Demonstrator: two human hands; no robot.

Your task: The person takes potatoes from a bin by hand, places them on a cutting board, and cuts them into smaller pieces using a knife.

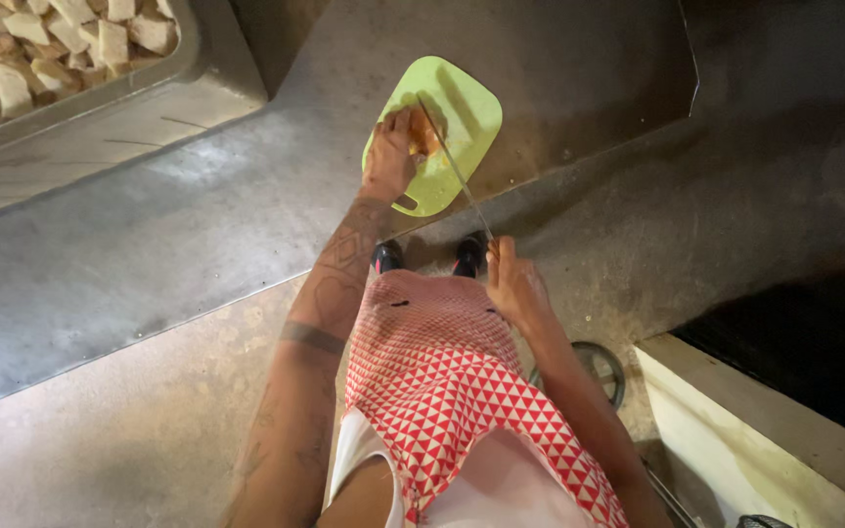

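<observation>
Far left, top corner: grey metal tray [188, 54] heaped with pale cut chunks [41, 49], on lighter raised slab. No packages, labels or signs readable. Centre: left hand [390, 156], fingers curled down onto small orange piece of food [425, 140], pinning it to light-green plastic cutting board [442, 132] on grey concrete floor. Long thin-bladed knife [454, 166] crosses board, tip at food. Right hand [512, 284] clenched round knife handle. Below: dark shoes [427, 256], red-and-white triangle-patterned cloth [452, 391]. Right: pale ledge [735, 420].
</observation>
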